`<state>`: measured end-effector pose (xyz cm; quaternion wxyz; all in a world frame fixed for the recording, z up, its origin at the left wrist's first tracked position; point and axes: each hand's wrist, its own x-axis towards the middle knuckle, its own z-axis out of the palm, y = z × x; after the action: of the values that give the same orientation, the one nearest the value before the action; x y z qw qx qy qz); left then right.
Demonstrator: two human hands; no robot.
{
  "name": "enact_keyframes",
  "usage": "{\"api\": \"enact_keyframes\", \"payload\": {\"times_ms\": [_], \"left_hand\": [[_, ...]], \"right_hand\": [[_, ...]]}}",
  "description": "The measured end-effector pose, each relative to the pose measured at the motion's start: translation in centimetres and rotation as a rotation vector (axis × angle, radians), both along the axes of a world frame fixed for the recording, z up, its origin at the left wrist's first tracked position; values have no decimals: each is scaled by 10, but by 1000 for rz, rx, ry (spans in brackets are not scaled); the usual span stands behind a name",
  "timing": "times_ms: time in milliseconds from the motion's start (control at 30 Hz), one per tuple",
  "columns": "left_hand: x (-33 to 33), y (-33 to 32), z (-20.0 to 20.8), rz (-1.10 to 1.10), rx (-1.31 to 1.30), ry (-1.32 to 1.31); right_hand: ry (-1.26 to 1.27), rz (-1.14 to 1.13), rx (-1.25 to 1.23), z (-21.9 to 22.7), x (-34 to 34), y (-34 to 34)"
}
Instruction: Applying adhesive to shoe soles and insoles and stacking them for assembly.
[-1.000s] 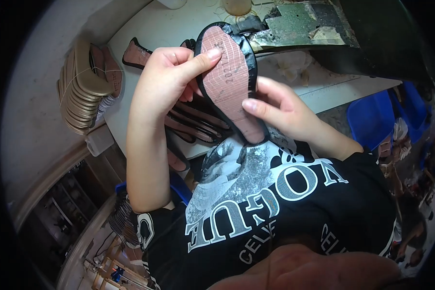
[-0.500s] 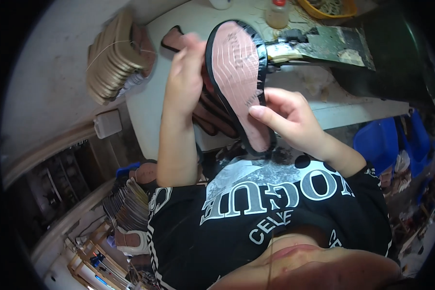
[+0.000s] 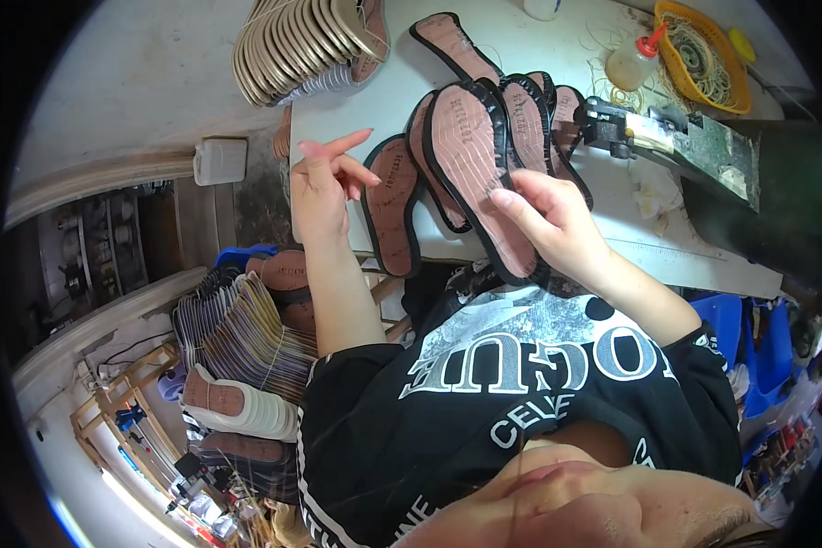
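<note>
My right hand (image 3: 557,215) grips a pink insole (image 3: 470,146) with a black rim, thumb on its face near the heel half and fingers behind the edge. Pale stitched lines and dark print run over its wider end, and black material is gathered along its right edge. Off to the left, my left hand (image 3: 324,187) is empty, its fingers spread apart. Beside it lies another black-rimmed insole (image 3: 395,205) on the white table (image 3: 333,123). More of these insoles (image 3: 528,119) lie under and behind the held one, partly hidden.
A green machine arm (image 3: 694,151) reaches in from the right. Behind it stand a red-capped bottle (image 3: 630,66) and a yellow basket (image 3: 738,91) holding cord. At the table's far left is a tied bundle of gold-edged soles (image 3: 306,46); stacked soles (image 3: 247,333) sit below left.
My left hand has let go of the insole and moved away to the left. The insole, still in my right hand, is now farther from the machine arm. My view has shifted.
</note>
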<state>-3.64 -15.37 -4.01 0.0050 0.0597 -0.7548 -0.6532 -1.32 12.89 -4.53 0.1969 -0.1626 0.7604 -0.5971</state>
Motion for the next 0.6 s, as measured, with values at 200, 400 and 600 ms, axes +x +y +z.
{"api": "enact_keyframes", "payload": {"times_ms": [200,400,600], "left_hand": [[-25,10,-20,19,-101,-57],[-108,30,-73,-149,-351,-107],[-173,62,-88,-100,-61,-369]], "right_hand": [[288,38,607,0,-16,-21],[267,76,399,8,-11,-2],[135,90,259,10,-2,9]]}}
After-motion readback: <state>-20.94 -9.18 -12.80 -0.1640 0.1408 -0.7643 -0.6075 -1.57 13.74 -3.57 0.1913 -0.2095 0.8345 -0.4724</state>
